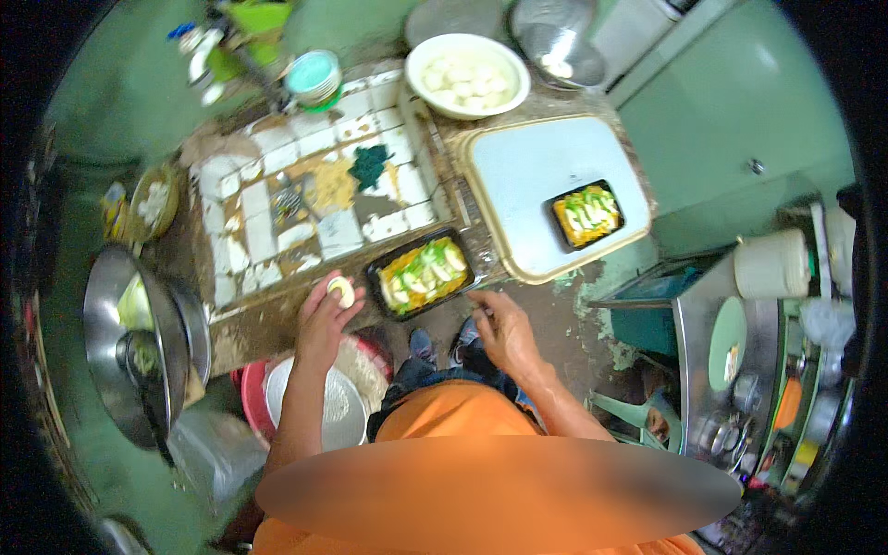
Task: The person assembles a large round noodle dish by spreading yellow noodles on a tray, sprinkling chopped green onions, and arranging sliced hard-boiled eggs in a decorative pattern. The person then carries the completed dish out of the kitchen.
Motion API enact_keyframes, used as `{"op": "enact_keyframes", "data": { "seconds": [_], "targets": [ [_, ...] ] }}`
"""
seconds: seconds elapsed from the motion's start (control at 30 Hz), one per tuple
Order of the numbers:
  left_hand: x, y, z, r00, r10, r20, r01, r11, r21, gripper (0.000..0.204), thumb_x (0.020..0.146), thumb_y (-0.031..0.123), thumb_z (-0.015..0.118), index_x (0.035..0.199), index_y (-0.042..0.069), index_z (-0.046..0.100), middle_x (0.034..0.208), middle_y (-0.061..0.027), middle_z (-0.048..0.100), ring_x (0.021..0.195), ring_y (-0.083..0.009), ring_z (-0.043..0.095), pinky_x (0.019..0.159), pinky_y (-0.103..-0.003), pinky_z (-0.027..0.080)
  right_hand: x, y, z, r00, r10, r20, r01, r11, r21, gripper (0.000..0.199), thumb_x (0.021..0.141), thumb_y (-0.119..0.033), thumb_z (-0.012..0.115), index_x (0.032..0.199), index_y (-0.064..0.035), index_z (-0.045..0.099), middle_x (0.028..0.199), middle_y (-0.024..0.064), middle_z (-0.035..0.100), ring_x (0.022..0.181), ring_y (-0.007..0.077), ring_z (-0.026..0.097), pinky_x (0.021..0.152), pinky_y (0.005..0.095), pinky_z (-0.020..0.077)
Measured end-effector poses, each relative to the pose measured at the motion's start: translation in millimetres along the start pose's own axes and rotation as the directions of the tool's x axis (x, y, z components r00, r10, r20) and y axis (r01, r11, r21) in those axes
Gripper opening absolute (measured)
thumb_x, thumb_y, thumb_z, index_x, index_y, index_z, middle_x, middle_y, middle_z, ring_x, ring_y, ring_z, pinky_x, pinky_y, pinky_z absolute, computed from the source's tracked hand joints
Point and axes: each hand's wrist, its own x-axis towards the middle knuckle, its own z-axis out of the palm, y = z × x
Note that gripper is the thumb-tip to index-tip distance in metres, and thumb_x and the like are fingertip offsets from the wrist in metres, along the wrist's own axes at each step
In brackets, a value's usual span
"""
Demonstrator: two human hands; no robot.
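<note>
A pale egg piece [342,293] with a yellowish centre sits in the fingers of my left hand [321,319], just left of a black food tray [393,313]. Orange-yellow food fills that tray, topped with pale egg pieces [444,262] and chopped greens [427,255]. By the tray's lower right corner is my right hand [507,335], its fingers curled together. Whether it pinches anything small, or touches the rim, I cannot make out. Farther right, a second black tray [561,222] of similar food lies on a large white board [527,166] with a beige rim.
Behind the board stands a white bowl [418,63] of peeled eggs. A broken-tiled sink [259,217] lies left of it, holding a dark green scrubber [372,166]. Metal pans [120,370] lean at far left. Below my left arm are a red basin [250,398] and a white strainer [344,416].
</note>
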Motion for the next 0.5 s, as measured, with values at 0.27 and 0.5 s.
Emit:
{"op": "enact_keyframes", "data": {
  "seconds": [0.27, 0.5],
  "targets": [
    [38, 11, 64, 0.995, 0.012, 0.097, -0.026, 0.989, 0.142, 0.043, 0.098, 0.016, 0.056, 0.137, 0.003, 0.046, 0.114, -0.0094, 0.064, 0.098, -0.0226, 0.067, 0.078, -0.031, 0.056, 6, 20, -37, 0.981, 0.187, -0.050, -0.174, 0.965, 0.197, 0.030, 0.090, -0.014, 0.060, 0.118, -0.0056, 0.063, 0.101, 0.0187, 0.067, 0.092, 0.0303, 0.065, 0.082, 0.0390, 0.0508],
    [118, 24, 188, 0.971, 0.014, 0.240, -0.052, 0.987, 0.155, 0.041, 0.097, 0.012, 0.059, 0.133, 0.000, 0.047, 0.111, -0.0106, 0.062, 0.091, -0.0199, 0.066, 0.073, -0.029, 0.055, 69, 117, -149, 0.910, 0.212, -0.357, -0.101, 0.947, 0.303, 0.027, 0.091, -0.010, 0.061, 0.118, -0.0048, 0.063, 0.095, 0.0026, 0.064, 0.085, 0.0106, 0.058, 0.077, 0.0275, 0.0488]
  ]
}}
